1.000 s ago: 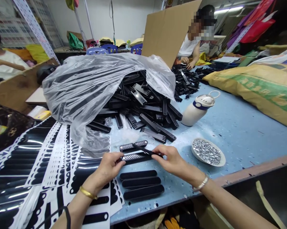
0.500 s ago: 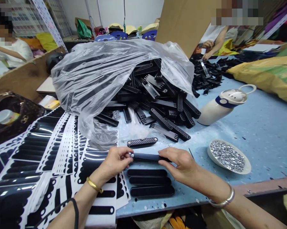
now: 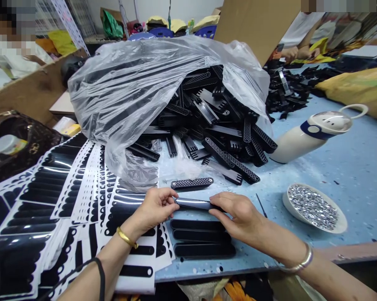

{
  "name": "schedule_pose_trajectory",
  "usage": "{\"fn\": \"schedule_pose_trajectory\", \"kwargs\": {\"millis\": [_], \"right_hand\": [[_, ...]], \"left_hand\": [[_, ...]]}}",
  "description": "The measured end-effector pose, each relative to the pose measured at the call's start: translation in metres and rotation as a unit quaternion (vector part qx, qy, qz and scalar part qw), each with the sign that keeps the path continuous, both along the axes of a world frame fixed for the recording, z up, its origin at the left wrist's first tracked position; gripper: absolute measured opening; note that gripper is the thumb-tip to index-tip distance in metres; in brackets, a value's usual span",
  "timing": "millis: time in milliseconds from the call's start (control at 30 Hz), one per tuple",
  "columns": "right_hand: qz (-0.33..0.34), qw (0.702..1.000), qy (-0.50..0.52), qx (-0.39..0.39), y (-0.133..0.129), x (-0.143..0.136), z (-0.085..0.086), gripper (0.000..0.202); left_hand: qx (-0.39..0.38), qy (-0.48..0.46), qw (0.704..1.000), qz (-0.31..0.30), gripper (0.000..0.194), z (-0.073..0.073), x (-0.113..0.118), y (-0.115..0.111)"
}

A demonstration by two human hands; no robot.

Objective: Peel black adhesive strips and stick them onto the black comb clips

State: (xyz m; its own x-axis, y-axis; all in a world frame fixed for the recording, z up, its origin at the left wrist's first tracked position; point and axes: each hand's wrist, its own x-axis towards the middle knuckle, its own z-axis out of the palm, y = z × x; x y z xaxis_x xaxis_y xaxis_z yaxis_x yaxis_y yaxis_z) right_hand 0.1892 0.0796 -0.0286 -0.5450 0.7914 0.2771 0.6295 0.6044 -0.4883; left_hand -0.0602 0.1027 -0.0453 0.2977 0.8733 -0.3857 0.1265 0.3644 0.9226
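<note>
Between my two hands lies a slim black bar-shaped piece (image 3: 193, 203) with a smooth, glossy upper face, held level just above the table. My left hand (image 3: 157, 207) pinches its left end, and the fingertips hide that end. My right hand (image 3: 238, 211) grips the other end between thumb and fingers. Just beyond it rests a black piece with a mesh pattern (image 3: 192, 183) and small metal end fittings. Three flat black bars with rounded ends (image 3: 203, 250) lie side by side nearer me. White sheets of black stickers (image 3: 136, 261) spread out under my left forearm.
A clear plastic bag (image 3: 128, 88) spills a heap of black toothed pieces (image 3: 219, 156). To the right stand a tilted-looking white bottle (image 3: 301, 144) and a white bowl (image 3: 343, 223) of small metal parts. A thin dark stick (image 3: 261, 205) lies near my right hand. Other people work behind.
My left fingertips now cover the bar's left end, where a metal fitting showed before. The bar's upper face catches more light. The view has shifted slightly.
</note>
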Motion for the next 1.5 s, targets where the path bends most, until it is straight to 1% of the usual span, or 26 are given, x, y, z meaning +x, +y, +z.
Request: {"fn": "schedule_pose_trajectory", "kwargs": {"millis": [300, 567, 733, 867, 1033, 1200, 1367, 1500], "right_hand": [[0.000, 1.000, -0.019, 0.020, -0.0003, -0.0005, -0.0023, 0.011], [0.005, 0.998, -0.046, 0.041, 0.0007, -0.0042, 0.0023, 0.013], [-0.003, 0.998, -0.054, 0.037, -0.0003, -0.0058, 0.0040, 0.012], [-0.009, 0.998, -0.052, 0.035, -0.0007, -0.0062, 0.0031, 0.012], [-0.014, 0.999, -0.047, 0.022, -0.0005, -0.0067, 0.0041, 0.012], [-0.013, 0.999, -0.033, 0.005, 0.0002, -0.0053, 0.0034, 0.011], [-0.011, 0.999, 0.012, -0.048, 0.0033, -0.0016, 0.0007, 0.009], [-0.017, 0.994, 0.066, -0.080, 0.0062, 0.0023, -0.0023, 0.010]], "left_hand": [[0.012, 0.002, 1.000, -0.002, 0.020, 0.0021, 0.0001, 0.0004], [0.008, -0.002, 1.000, -0.002, 0.020, 0.0036, 0.0006, 0.0002], [0.015, 0.007, 1.000, -0.006, 0.019, 0.0020, -0.0002, 0.0008], [0.020, 0.000, 1.000, -0.013, 0.021, 0.0039, -0.0021, 0.0006], [0.008, 0.007, 1.000, 0.003, 0.020, 0.0065, 0.0005, 0.0004], [0.004, 0.030, 0.999, 0.034, 0.020, 0.0034, 0.0063, 0.0010], [0.010, 0.021, 0.998, 0.050, 0.023, 0.0023, 0.0064, -0.0005], [0.003, 0.019, 0.998, 0.061, 0.024, 0.0033, 0.0069, -0.0004]]}}
